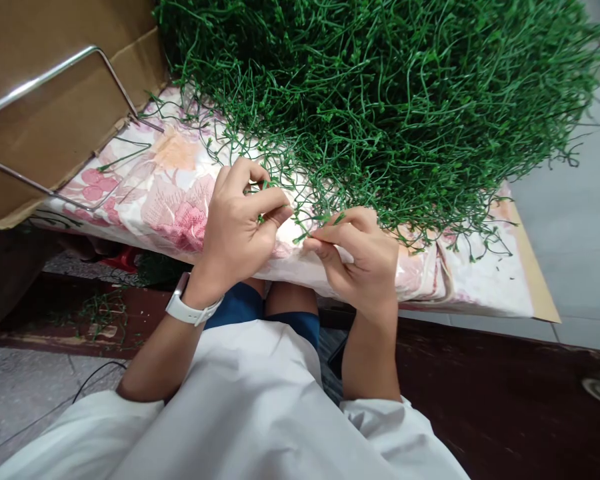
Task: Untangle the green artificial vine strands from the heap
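Green stems (380,100) are lying toward far edge of surface (490,290); nr front edge, R hand (363,257) is pinching a sprig (301,237), prob. for control; L hand (243,223) is half-curling, can't tell if gripping.

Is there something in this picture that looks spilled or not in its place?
Yes, a little: loose green scraps lie scattered on the dark brown surface at lower left, below the flowered cloth. They look spilled because they are apart from the large pile of green stems on that cloth.
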Demonstrator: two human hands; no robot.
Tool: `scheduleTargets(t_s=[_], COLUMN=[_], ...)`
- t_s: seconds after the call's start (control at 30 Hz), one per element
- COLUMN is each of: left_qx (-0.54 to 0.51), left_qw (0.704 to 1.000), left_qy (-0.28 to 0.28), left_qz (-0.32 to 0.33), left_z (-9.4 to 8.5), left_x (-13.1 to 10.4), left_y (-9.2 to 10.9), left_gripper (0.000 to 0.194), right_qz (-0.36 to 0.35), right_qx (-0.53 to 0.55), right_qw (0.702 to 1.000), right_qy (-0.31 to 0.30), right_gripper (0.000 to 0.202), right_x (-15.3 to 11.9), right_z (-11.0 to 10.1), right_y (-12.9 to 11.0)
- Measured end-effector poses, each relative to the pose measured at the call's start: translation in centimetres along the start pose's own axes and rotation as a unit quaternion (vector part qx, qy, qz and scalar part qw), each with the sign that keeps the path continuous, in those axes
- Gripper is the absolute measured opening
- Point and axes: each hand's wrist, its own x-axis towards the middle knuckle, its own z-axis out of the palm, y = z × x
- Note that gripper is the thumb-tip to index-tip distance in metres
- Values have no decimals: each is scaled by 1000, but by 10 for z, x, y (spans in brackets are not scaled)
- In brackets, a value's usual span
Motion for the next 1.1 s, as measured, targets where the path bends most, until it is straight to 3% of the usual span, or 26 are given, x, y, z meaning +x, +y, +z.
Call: scheduleTargets(t_s=[0.2,0.47,0.63,0.73,0.9,1.1], left_qx=[-20,10,8,-13,17,45], left_qw=[999,999,992,992,998,997], left_qy=[13,15,88,53,6,-44], left_qz=[-21,-35,-94,-118,-63,-44], left_z=[-1,4,-2,-6,-2,0], left_x=[1,-1,3,7,8,4], left_y=[4,8,-4,-9,-8,-8], left_gripper=[17,20,27,20,11,17], right_qz=[-82,-73,-52,22,111,120], right_qx=[-25,-46,89,42,-18,-74], right_qw=[996,995,994,999,989,990], right_qy=[-25,-42,-37,4,100,29], right_gripper=[22,25,25,17,14,16], right_x=[7,7,-16,-33,-33,-10], right_z=[-1,-3,-5,-7,-7,0], right_y=[-7,-12,-33,-34,-16,-1])
